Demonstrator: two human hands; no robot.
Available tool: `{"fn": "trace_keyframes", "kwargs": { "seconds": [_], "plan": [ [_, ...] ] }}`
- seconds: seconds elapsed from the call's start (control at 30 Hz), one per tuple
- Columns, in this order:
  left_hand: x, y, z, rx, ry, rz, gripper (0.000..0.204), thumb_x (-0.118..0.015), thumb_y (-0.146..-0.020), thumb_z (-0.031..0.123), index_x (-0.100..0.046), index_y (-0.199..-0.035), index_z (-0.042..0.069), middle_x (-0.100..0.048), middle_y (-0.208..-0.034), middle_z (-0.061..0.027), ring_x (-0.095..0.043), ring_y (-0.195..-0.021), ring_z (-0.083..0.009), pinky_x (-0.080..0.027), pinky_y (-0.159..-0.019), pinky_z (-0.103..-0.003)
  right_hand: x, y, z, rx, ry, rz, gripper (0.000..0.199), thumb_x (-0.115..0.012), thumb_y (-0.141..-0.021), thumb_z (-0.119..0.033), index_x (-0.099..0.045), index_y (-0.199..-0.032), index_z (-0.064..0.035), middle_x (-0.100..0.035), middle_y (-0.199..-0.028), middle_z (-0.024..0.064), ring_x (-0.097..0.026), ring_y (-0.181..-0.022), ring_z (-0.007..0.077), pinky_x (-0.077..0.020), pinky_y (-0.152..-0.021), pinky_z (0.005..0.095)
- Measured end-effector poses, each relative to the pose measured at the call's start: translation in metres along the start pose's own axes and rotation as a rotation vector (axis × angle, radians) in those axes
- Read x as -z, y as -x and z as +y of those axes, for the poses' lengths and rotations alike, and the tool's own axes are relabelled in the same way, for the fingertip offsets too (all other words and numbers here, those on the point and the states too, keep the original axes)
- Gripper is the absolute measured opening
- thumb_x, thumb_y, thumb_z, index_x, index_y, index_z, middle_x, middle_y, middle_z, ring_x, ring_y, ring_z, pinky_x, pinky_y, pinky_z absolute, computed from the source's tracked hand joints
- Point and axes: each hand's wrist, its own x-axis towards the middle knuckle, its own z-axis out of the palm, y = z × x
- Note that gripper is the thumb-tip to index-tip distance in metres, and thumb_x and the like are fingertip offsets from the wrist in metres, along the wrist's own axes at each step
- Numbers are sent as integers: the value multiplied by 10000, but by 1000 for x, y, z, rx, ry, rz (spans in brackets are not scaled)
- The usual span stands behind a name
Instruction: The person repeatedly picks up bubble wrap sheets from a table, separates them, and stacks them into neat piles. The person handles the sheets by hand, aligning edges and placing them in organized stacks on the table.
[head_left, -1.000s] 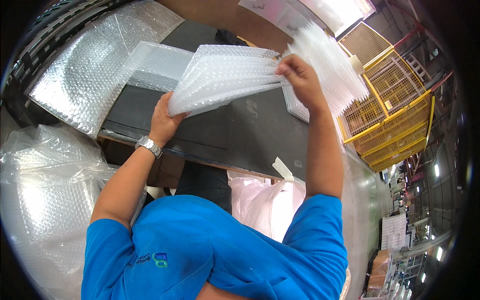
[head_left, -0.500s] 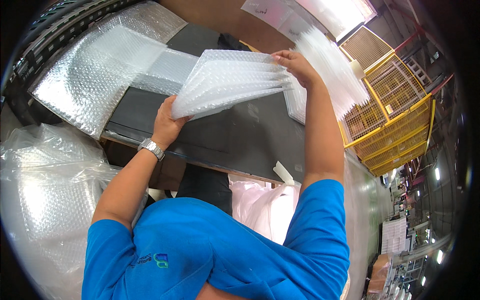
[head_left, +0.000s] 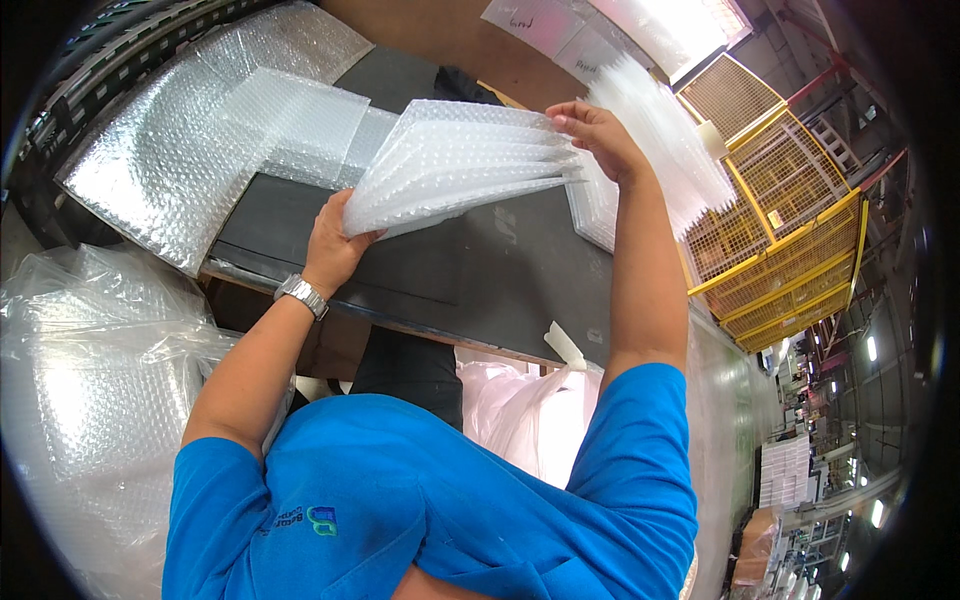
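A fanned stack of clear bubble wrap sheets (head_left: 455, 160) is held up over the dark work table. My left hand (head_left: 338, 243), with a metal watch on its wrist, grips the lower left corner, thumb in front. At the upper right corner, my right hand (head_left: 600, 138) has thumb and fingertips pinched at the sheet edges, which spread apart there. Farther left, loose clear bubble wrap sheets (head_left: 310, 115) lie partly on a large silvery bubble sheet (head_left: 150, 160).
The dark table top (head_left: 430, 270) lies beneath my hands. Another tall stack of bubble wrap (head_left: 665, 150) stands at its right end. A clear plastic bundle (head_left: 110, 370) is at the lower left. Yellow mesh fencing (head_left: 775, 190) stands beyond on the right.
A loose bubble wrap sheet on the left has slid to the right over the silvery sheet. My right hand has shifted very slightly; the left stays put with the stack.
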Motion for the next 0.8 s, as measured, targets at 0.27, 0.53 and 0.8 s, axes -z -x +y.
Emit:
{"fn": "trace_keyframes", "kwargs": {
  "seconds": [0.27,0.53,0.8],
  "plan": [
    [0,0,4,-31,16,13,499,-721,-666,201,-455,-1066,65,-564,-965,-134,-532,-898,-316,-422,-771,-380,2,-9,14,64,53,-40,244,-607,-770,-142,-583,-987,-32,-571,-908,36,-489,-878,140,-361,-820,274],
    [0,0,0,-19,-26,15,502,-716,-670,232,-455,-1064,62,-563,-962,-131,-528,-908,-313,-418,-773,-380,-2,-8,8,29,145,15,223,-608,-774,-146,-590,-951,-11,-582,-885,41,-503,-867,146,-368,-806,259],
    [0,0,0,-2,27,-2,513,-710,-677,262,-453,-1074,64,-557,-977,-131,-522,-921,-309,-413,-785,-376,2,-12,19,117,138,72,161,-594,-786,-178,-593,-848,-29,-594,-805,66,-522,-789,164,-400,-733,291]
  ]
}}
